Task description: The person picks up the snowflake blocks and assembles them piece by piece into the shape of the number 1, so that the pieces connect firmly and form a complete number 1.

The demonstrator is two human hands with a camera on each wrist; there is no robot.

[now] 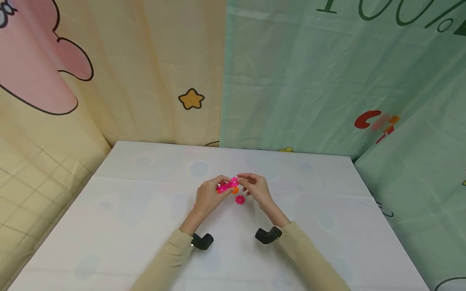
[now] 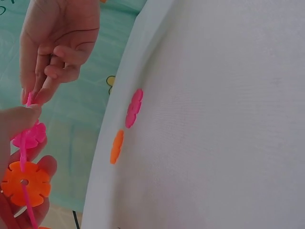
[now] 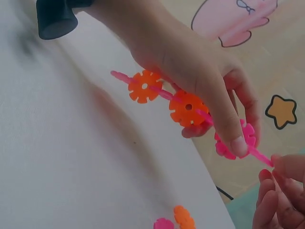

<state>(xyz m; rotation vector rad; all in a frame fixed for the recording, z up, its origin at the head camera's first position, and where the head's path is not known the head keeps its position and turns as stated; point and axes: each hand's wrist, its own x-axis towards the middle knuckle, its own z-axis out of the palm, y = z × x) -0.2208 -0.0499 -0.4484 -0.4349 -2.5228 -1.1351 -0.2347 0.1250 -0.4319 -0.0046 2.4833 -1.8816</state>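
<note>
My left hand (image 1: 208, 196) grips a chain of slotted snowflake discs, thumb pressed near its far end. In the right wrist view the chain has orange discs (image 3: 189, 107) facing the camera, alternating with pink ones seen edge-on, and a pink disc (image 3: 222, 144) lies under the left thumb. My right hand (image 1: 258, 190) pinches the edge-on pink disc (image 3: 260, 156) at the chain's end between thumb and finger; its other fingers curl loosely. Part of the chain is hidden behind the left hand in the head view.
A loose pink disc (image 1: 240, 199) and a loose orange disc (image 2: 116, 147) lie on the white-covered table (image 1: 109, 226), just below the hands. Printed curtains (image 1: 291, 81) hang behind the table and along its sides.
</note>
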